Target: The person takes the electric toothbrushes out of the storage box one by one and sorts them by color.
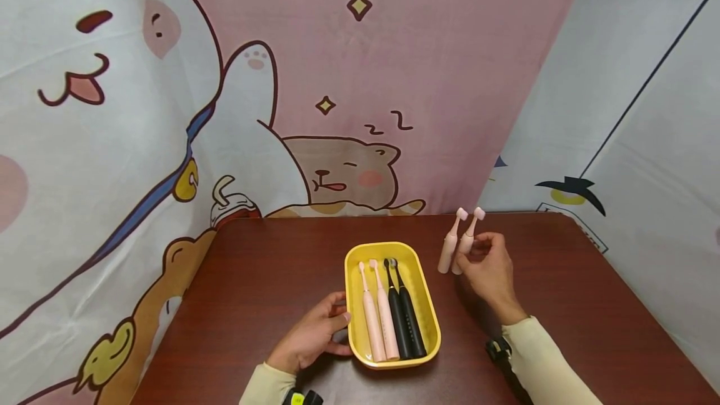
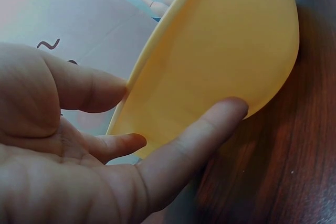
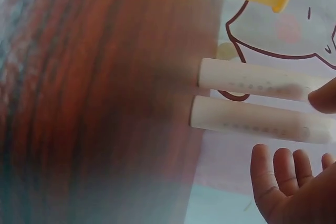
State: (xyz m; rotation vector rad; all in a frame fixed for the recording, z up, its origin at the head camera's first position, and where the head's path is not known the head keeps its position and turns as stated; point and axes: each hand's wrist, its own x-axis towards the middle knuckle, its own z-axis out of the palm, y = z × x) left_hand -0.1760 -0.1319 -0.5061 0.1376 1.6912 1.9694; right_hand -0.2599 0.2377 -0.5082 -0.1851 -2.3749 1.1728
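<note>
Two pink electric toothbrushes stand upright side by side, the left one (image 1: 447,252) and the right one (image 1: 466,244). Around the right one is my right hand (image 1: 492,270), thumb in front and fingers behind. The right wrist view shows its fingers (image 3: 284,169) apart from the handles, while the thumb (image 3: 324,97) overlaps the upper handle (image 3: 247,78). My left hand (image 1: 312,334) is at the left side of a yellow tray (image 1: 433,324), its extended fingers (image 2: 181,150) against the outer wall. Inside the tray lie two pink toothbrushes (image 1: 374,327) and two black toothbrushes (image 1: 412,320), heads toward the back.
The dark wooden table (image 1: 270,267) carries the tray at its middle, with the standing toothbrushes near the back right. A cartoon-printed cloth (image 1: 450,80) hangs behind the table's back edge and along both sides.
</note>
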